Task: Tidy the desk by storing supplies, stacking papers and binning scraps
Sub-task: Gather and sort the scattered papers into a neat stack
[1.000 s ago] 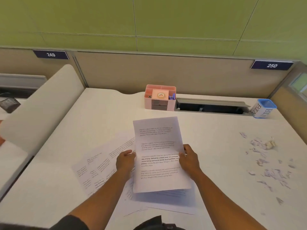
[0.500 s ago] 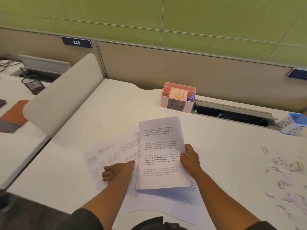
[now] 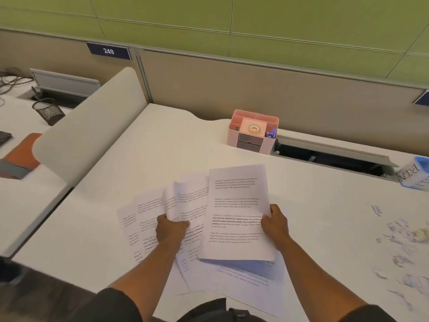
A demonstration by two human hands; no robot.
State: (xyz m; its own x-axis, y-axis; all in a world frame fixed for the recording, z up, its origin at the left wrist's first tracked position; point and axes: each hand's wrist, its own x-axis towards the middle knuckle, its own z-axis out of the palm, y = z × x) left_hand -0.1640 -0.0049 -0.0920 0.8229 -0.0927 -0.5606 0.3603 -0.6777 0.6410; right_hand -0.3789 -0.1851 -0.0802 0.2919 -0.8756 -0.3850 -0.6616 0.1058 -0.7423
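Observation:
My right hand (image 3: 274,224) grips the right edge of a printed sheet (image 3: 236,201) held a little above the white desk (image 3: 162,159). My left hand (image 3: 170,228) grips a second printed sheet (image 3: 190,196) to its left, its top edge curling up off the desk. Several more printed pages (image 3: 139,219) lie fanned out under and around both hands. Torn paper scraps (image 3: 401,242) are scattered at the right. A pink desk organiser (image 3: 253,131) with a tape roll stands at the back. A blue-rimmed bin cup (image 3: 415,175) sits at the far right edge.
A cable slot with a raised lid (image 3: 332,156) runs along the back of the desk beside the organiser. A rounded white divider (image 3: 88,122) separates the neighbouring desk on the left, where a black mesh cup (image 3: 48,111) and an orange pad (image 3: 21,154) lie.
My left hand let go of the top sheet, reached to the pages on the left and now lifts one. The view has swung left. My right hand keeps its sheet.

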